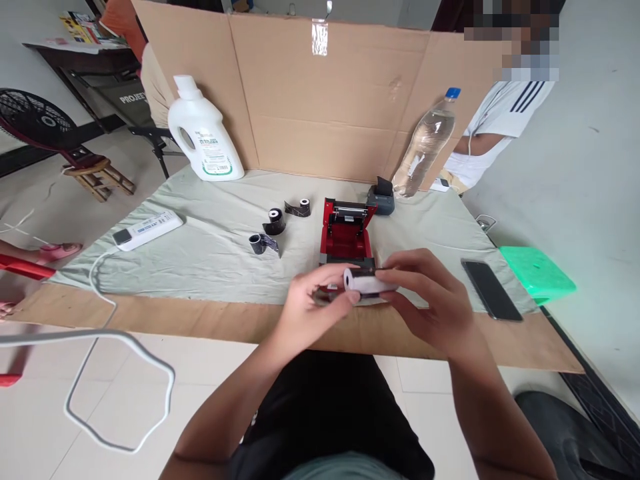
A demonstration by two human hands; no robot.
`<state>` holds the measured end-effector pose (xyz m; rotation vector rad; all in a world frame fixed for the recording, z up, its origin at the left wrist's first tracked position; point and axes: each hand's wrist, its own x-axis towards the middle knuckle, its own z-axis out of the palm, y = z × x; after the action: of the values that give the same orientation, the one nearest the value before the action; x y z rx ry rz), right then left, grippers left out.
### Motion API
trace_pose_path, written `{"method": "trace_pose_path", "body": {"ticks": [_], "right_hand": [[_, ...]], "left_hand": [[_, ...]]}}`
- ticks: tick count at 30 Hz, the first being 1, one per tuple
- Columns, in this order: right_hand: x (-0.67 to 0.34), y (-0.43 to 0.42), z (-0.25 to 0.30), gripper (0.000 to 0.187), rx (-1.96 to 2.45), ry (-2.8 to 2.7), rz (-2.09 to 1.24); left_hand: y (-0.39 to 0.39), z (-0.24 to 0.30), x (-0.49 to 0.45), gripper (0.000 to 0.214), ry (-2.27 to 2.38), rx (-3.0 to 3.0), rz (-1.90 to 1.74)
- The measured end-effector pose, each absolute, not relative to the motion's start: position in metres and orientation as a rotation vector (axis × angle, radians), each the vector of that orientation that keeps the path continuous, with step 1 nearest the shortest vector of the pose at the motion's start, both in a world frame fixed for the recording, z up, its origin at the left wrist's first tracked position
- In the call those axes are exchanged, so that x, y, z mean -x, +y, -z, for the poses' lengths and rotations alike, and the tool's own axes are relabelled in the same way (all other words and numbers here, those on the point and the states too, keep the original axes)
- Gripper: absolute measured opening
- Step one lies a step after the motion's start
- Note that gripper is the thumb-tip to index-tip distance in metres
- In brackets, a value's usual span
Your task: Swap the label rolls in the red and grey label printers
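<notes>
One wound paper roll (367, 284), white with dark bands, is held between the left hand (311, 299) and the right hand (436, 293), just above the front of the worktop (200, 317). It is kept roughly level, its left end showing a dark core hole.

Handling, judged: light; firm while tightly wound; surface smooth and perhaps a little slippery; outer layer liable to crease or unwind. Hold is best taken near the two ends, with light pressure, so that the outer turn is kept down and the core is not crushed.

Left grip: clamped on the roll's left end, thumb low and forefinger high, parted by about the roll's thickness. Right grip: clamped on the right end, fingertips over the top, thumb beneath; exact contact on the underside is hidden.

Just beyond, a red-and-black printer (347, 237) is seen with its lid raised, its front partly covered by the hands. Three dark rolls (275, 220) are set apart to its left, tails loose.
</notes>
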<state>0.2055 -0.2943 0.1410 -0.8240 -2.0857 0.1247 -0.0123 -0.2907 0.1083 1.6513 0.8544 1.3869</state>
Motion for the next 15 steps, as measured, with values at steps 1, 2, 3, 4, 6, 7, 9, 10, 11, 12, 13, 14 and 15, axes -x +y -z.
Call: {"method": "trace_pose_path", "body": {"ticks": [1, 2, 3, 4, 6, 7, 9, 10, 11, 12, 13, 14, 15], "right_hand": [[-0.206, -0.297, -0.143, 0.044, 0.817, -2.077, -0.125], [-0.206, -0.298, -0.143, 0.044, 0.818, -2.061, -0.124], [-0.207, -0.296, -0.143, 0.043, 0.83, -2.043, -0.125], [-0.208, -0.292, -0.14, 0.04, 0.853, -2.025, -0.131], [-0.208, -0.272, -0.132, 0.03, 0.927, -2.01, -0.172], [-0.208, -0.257, -0.126, 0.024, 0.973, -2.012, -0.202], [-0.207, -0.224, -0.114, 0.018, 1.044, -2.061, -0.272], [-0.206, -0.207, -0.108, 0.017, 1.079, -2.093, -0.301], [-0.204, -0.192, -0.103, 0.017, 1.128, -2.123, -0.312], [-0.201, -0.179, -0.099, 0.017, 1.175, -2.163, -0.334], [-0.199, -0.17, -0.097, 0.017, 1.22, -2.199, -0.349], [-0.196, -0.162, -0.095, 0.017, 1.262, -2.231, -0.359], [-0.193, -0.158, -0.094, 0.016, 1.298, -2.261, -0.367]], "left_hand": [[-0.298, -0.109, 0.013, 0.026, 0.854, -1.667, -1.399], [-0.305, -0.108, 0.015, 0.037, 0.858, -1.688, -1.412], [-0.31, -0.105, 0.015, 0.05, 0.869, -1.71, -1.419], [-0.313, -0.101, 0.016, 0.064, 0.891, -1.733, -1.42], [-0.313, -0.091, 0.016, 0.082, 0.964, -1.786, -1.392], [-0.31, -0.085, 0.015, 0.082, 1.018, -1.828, -1.361], [-0.301, -0.072, 0.013, 0.073, 1.143, -1.976, -1.281], [-0.296, -0.066, 0.012, 0.068, 1.205, -2.082, -1.237], [-0.292, -0.061, 0.01, 0.065, 1.262, -2.199, -1.196], [-0.288, -0.056, 0.008, 0.063, 1.315, -2.314, -1.169], [-0.284, -0.051, 0.007, 0.059, 1.365, -2.415, -1.161], [-0.281, -0.046, 0.006, 0.053, 1.412, -2.492, -1.168], [-0.279, -0.042, 0.005, 0.044, 1.457, -2.543, -1.187]]}}
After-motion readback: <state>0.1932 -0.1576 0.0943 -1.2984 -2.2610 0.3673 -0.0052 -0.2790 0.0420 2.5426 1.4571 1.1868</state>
